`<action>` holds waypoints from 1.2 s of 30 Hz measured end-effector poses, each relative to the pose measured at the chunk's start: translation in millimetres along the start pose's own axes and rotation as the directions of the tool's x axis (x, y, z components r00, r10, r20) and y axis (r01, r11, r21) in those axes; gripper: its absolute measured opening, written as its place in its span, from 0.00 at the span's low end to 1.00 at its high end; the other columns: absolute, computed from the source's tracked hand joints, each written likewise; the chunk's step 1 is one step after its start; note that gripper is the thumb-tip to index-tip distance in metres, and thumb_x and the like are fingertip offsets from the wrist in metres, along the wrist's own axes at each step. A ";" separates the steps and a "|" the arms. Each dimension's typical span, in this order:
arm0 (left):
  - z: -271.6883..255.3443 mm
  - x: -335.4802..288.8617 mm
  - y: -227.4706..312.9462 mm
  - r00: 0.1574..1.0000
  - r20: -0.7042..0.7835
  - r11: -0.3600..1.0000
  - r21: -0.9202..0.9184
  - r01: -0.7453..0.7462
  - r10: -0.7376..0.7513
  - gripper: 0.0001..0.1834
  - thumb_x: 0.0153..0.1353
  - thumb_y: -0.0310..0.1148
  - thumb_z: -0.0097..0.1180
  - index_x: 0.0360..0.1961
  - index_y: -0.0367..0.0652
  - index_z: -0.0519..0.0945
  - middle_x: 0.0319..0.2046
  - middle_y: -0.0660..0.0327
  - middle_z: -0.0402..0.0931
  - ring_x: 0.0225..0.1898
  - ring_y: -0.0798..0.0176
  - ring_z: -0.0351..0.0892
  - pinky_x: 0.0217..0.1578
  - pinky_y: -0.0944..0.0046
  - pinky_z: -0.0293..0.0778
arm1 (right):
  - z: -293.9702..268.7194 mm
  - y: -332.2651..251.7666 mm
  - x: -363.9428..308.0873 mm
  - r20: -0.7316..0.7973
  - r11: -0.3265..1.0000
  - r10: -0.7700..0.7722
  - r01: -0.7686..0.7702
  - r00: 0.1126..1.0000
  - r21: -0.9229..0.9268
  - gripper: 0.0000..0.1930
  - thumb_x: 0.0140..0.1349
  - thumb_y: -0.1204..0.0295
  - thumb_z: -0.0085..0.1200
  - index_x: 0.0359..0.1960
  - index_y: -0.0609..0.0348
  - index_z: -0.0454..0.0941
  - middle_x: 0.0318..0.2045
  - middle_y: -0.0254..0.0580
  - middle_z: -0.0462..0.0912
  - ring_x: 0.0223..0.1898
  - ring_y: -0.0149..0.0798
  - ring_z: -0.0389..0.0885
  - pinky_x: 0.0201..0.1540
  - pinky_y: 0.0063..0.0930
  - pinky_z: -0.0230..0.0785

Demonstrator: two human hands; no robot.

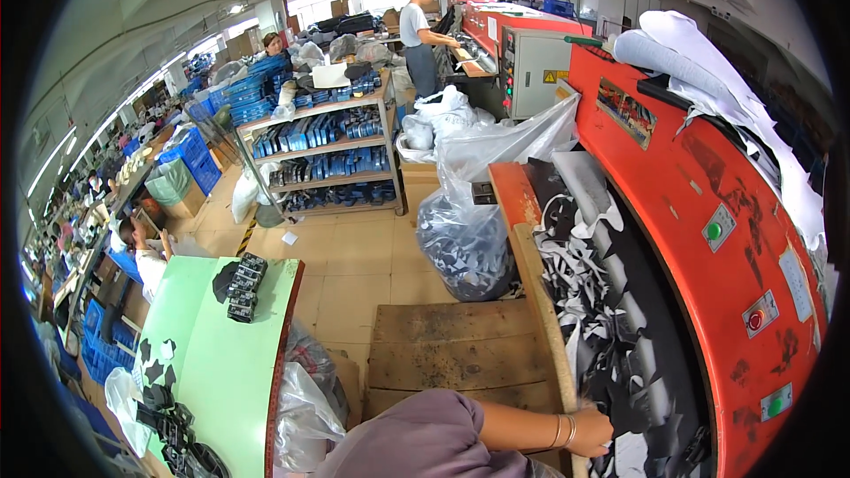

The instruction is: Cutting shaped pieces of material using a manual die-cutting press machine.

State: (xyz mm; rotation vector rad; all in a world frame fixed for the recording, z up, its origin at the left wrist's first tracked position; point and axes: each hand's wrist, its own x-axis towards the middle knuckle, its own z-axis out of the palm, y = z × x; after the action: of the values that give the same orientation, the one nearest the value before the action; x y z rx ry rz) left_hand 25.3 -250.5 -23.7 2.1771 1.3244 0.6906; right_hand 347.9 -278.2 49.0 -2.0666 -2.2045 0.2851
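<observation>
From the bottom edge my left arm, in a mauve sleeve and with bangles at the wrist, reaches right to the red machine. My left hand is closed, its fingers curled down at the wooden rail along the machine's bed. What they grip, if anything, cannot be made out. Right beside the hand lie black sheet material and a white piece. Black and white cut scraps pile up along the bed between rail and sheet. My right hand is not in view.
To the left stands a pale green table with stacks of black cut pieces. A clear bag of scraps sits beyond a wooden platform. A shelf rack holds blue items. A co-worker stands at another machine.
</observation>
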 end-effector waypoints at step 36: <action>72.5 -69.3 38.4 0.886 0.453 0.969 0.162 -0.188 0.096 0.34 0.59 0.54 0.48 0.66 0.58 0.65 0.68 0.63 0.57 0.71 0.48 0.46 0.66 0.38 0.46 | 11.0 -50.6 12.5 -0.128 0.952 0.305 -0.305 0.944 0.022 0.43 0.51 0.41 0.59 0.61 0.59 0.66 0.54 0.63 0.73 0.54 0.55 0.74 0.54 0.45 0.70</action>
State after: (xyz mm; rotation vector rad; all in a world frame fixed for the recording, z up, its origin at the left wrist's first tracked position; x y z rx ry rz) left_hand 69.4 -339.4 -64.6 2.4226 1.0345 0.0884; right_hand 295.3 -269.3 48.2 -2.3499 -1.8071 0.1703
